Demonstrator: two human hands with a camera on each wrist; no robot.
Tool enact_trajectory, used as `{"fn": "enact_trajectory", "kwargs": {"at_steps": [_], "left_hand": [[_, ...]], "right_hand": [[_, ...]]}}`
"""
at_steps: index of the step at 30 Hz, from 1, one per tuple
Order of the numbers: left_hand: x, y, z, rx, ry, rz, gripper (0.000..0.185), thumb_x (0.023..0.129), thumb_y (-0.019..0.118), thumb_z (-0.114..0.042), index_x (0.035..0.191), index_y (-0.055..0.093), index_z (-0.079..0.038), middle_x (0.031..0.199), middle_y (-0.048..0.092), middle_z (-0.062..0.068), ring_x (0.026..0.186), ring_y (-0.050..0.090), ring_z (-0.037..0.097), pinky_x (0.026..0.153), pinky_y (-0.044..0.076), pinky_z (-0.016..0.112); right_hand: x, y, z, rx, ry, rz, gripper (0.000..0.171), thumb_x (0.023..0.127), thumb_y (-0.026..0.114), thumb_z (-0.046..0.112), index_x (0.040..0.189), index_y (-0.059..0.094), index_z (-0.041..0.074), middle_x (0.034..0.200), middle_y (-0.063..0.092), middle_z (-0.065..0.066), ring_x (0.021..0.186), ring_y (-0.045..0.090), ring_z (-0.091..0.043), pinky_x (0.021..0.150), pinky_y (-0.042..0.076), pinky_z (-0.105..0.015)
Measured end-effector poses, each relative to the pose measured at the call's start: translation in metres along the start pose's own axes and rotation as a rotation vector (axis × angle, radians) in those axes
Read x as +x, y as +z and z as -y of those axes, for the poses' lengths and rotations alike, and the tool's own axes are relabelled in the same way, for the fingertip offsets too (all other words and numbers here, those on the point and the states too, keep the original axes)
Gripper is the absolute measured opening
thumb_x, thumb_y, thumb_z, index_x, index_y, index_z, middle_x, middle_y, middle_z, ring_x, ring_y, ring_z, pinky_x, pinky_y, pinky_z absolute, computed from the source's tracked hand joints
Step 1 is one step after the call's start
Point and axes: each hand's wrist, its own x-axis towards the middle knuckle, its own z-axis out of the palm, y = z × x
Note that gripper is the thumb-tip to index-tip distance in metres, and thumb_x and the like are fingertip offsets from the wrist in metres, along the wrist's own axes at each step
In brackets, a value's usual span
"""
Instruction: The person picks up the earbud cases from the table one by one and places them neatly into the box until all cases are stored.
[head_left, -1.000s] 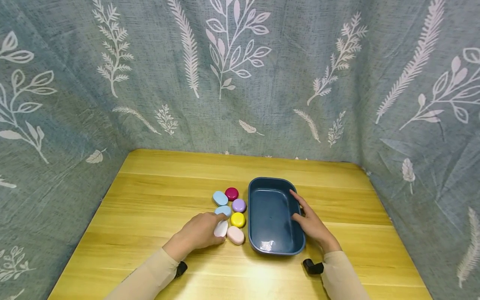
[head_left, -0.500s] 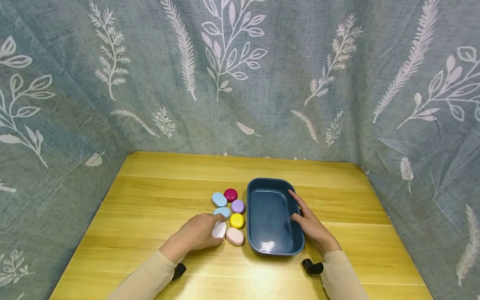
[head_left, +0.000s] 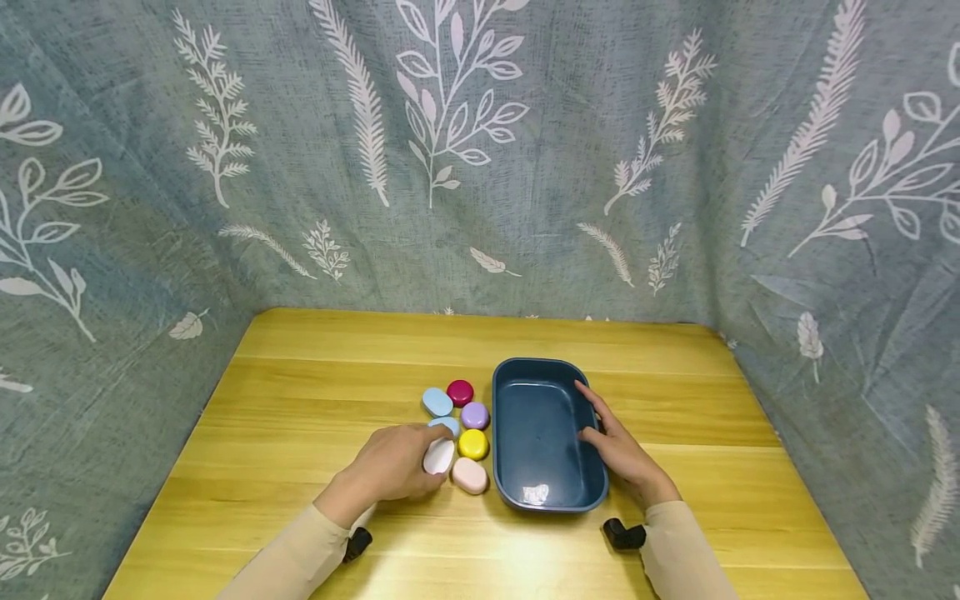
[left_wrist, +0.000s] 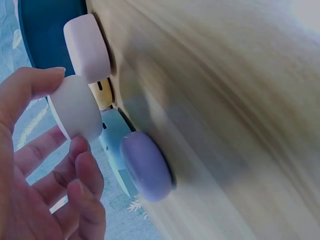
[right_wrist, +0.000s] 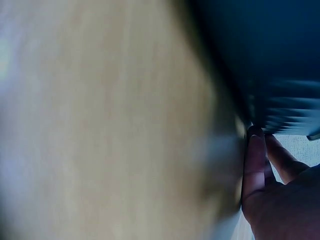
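Observation:
My left hand [head_left: 397, 462] pinches a smooth white oval piece [head_left: 438, 457], shaped like a small soap bar, between thumb and fingertips. In the left wrist view the white piece [left_wrist: 75, 105] is tilted, next to a pale pink one [left_wrist: 88, 47]. My right hand [head_left: 630, 462] grips the right side of a dark blue bin [head_left: 543, 442], thumb over the rim. In the right wrist view its fingers [right_wrist: 255, 160] lie against the bin's outer underside. Pale pink [head_left: 470, 476], yellow [head_left: 473, 444] and light blue [head_left: 444, 426] pieces lie close to the left hand.
Farther back lie purple [head_left: 475, 415], crimson [head_left: 460, 392] and light blue [head_left: 437, 402] pieces, left of the bin. All rest on a wooden table [head_left: 337, 375]. A patterned grey-blue curtain [head_left: 285, 150] hangs along the table's back and sides. A black wrist mount [head_left: 624, 534] sits by each sleeve.
The head view has shifted slightly. My left hand keeps its pinch on the white piece, covering a little more of the nearer light blue piece. The right hand and bin have stayed put.

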Motion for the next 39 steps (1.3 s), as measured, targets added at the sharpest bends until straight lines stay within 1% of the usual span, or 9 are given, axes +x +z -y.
{"fn": "enact_trajectory", "kwargs": {"at_steps": [8, 12, 15, 17, 21, 25, 29, 35, 39], "left_hand": [[0.003, -0.005, -0.003, -0.018, -0.002, -0.025, 0.05, 0.081, 0.082, -0.041, 0.128, 0.066, -0.031, 0.101, 0.069, -0.012, 0.078, 0.059, 0.007, 0.063, 0.045, 0.028], [0.004, -0.006, -0.005, -0.042, 0.006, -0.04, 0.052, 0.082, 0.083, -0.041, 0.129, 0.066, -0.029, 0.088, 0.066, -0.012, 0.072, 0.055, 0.006, 0.06, 0.043, 0.026], [0.006, -0.007, -0.007, -0.053, 0.004, -0.041, 0.054, 0.083, 0.083, -0.042, 0.132, 0.065, -0.029, 0.077, 0.057, -0.012, 0.067, 0.051, 0.006, 0.056, 0.04, 0.026], [0.007, -0.008, -0.009, -0.051, 0.006, -0.041, 0.056, 0.083, 0.083, -0.043, 0.134, 0.064, -0.029, 0.075, 0.054, -0.012, 0.066, 0.049, 0.006, 0.055, 0.039, 0.026], [0.008, -0.009, -0.013, -0.049, 0.011, -0.041, 0.056, 0.085, 0.081, -0.045, 0.135, 0.063, -0.028, 0.076, 0.055, -0.012, 0.067, 0.049, 0.006, 0.055, 0.04, 0.025], [0.009, -0.01, -0.016, -0.059, 0.023, -0.053, 0.056, 0.085, 0.081, -0.045, 0.134, 0.063, -0.026, 0.078, 0.058, -0.009, 0.065, 0.049, 0.006, 0.055, 0.04, 0.025], [0.011, -0.009, -0.019, -0.052, 0.03, -0.067, 0.055, 0.084, 0.081, -0.046, 0.133, 0.063, -0.028, 0.077, 0.056, -0.011, 0.064, 0.048, 0.004, 0.055, 0.039, 0.024], [0.015, -0.007, -0.025, -0.074, 0.024, -0.077, 0.054, 0.085, 0.081, -0.046, 0.132, 0.064, -0.028, 0.075, 0.057, -0.012, 0.061, 0.048, 0.002, 0.054, 0.038, 0.023], [0.017, -0.006, -0.03, -0.097, 0.028, -0.085, 0.053, 0.084, 0.082, -0.046, 0.131, 0.065, -0.028, 0.074, 0.057, -0.013, 0.061, 0.048, 0.002, 0.053, 0.039, 0.023]], "right_hand": [[0.0, 0.0, -0.001, 0.003, 0.01, -0.002, 0.079, 0.101, 0.053, 0.009, 0.162, 0.02, 0.049, 0.175, -0.005, -0.006, 0.161, -0.003, -0.041, 0.121, 0.022, -0.065], [0.0, 0.001, -0.002, 0.008, 0.001, -0.004, 0.079, 0.101, 0.053, 0.008, 0.162, 0.02, 0.047, 0.175, -0.004, -0.007, 0.16, -0.001, -0.041, 0.121, 0.023, -0.064], [0.0, 0.001, -0.002, 0.007, -0.005, -0.006, 0.08, 0.101, 0.052, 0.007, 0.163, 0.02, 0.047, 0.175, -0.003, -0.008, 0.16, 0.002, -0.042, 0.12, 0.025, -0.063], [0.0, 0.002, -0.002, 0.001, -0.002, -0.008, 0.08, 0.101, 0.052, 0.007, 0.162, 0.02, 0.048, 0.175, -0.003, -0.008, 0.16, 0.001, -0.043, 0.12, 0.025, -0.064], [-0.001, 0.002, -0.002, -0.003, -0.002, -0.011, 0.08, 0.101, 0.052, 0.007, 0.162, 0.02, 0.048, 0.175, -0.003, -0.008, 0.16, -0.001, -0.043, 0.12, 0.024, -0.065], [-0.001, 0.002, -0.002, 0.009, -0.006, -0.009, 0.08, 0.101, 0.052, 0.006, 0.163, 0.02, 0.046, 0.175, -0.003, -0.008, 0.16, 0.002, -0.043, 0.12, 0.024, -0.064], [-0.001, 0.002, -0.002, 0.004, -0.007, -0.007, 0.08, 0.101, 0.053, 0.007, 0.163, 0.02, 0.045, 0.175, -0.004, -0.008, 0.16, -0.002, -0.043, 0.121, 0.021, -0.067], [0.0, 0.001, -0.003, -0.005, 0.0, -0.011, 0.079, 0.101, 0.053, 0.009, 0.162, 0.021, 0.047, 0.175, -0.005, -0.008, 0.16, -0.006, -0.042, 0.123, 0.015, -0.069], [-0.001, 0.002, -0.003, -0.005, 0.015, -0.015, 0.079, 0.102, 0.053, 0.009, 0.162, 0.021, 0.048, 0.175, -0.004, -0.008, 0.161, -0.006, -0.041, 0.124, 0.016, -0.068]]}}
